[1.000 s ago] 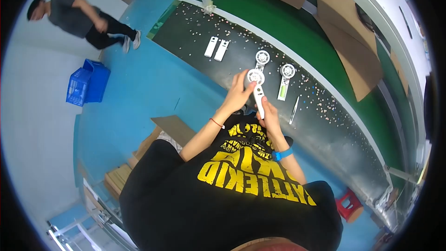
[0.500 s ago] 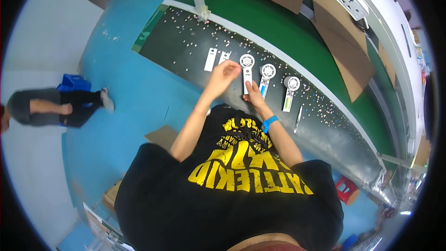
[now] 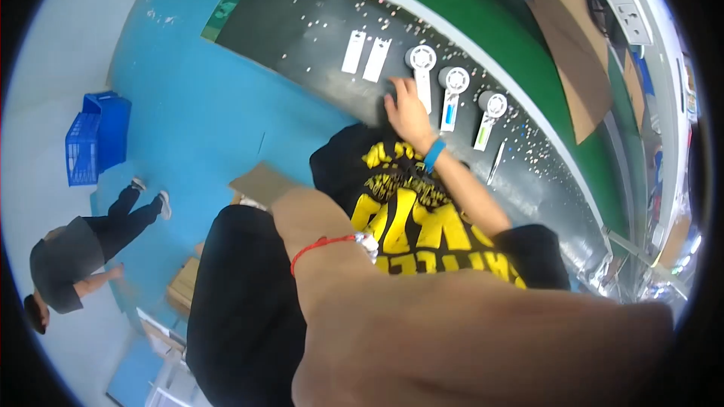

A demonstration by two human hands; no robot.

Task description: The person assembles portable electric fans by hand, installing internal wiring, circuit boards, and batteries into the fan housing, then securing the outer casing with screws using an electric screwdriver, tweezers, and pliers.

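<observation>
My right hand (image 3: 409, 113), with a blue band at the wrist, rests on the dark worktop (image 3: 302, 53). Its fingers are apart, beside the handle of a white handheld fan (image 3: 422, 75) lying there, and I see nothing in its grasp. To the right lie a second handheld fan (image 3: 454, 90) with a blue patch on its handle and a third fan (image 3: 490, 117) with a green patch. Two flat white handle covers (image 3: 365, 56) lie left of the fans. My left hand (image 3: 483, 332) is raised very close, large and blurred, a red cord at its wrist; its fingers cannot be made out.
Small pale bits are scattered over the worktop. A thin silvery tool (image 3: 495, 163) lies right of the fans. Behind runs a green belt (image 3: 520, 60) with cardboard (image 3: 577, 53) beyond it. On the left are blue crates (image 3: 102, 136) and another person (image 3: 72, 252).
My left hand has left the fan and risen close to the camera. My right hand has let go of the fan, which now lies on the worktop. The view has shifted; the other person has moved.
</observation>
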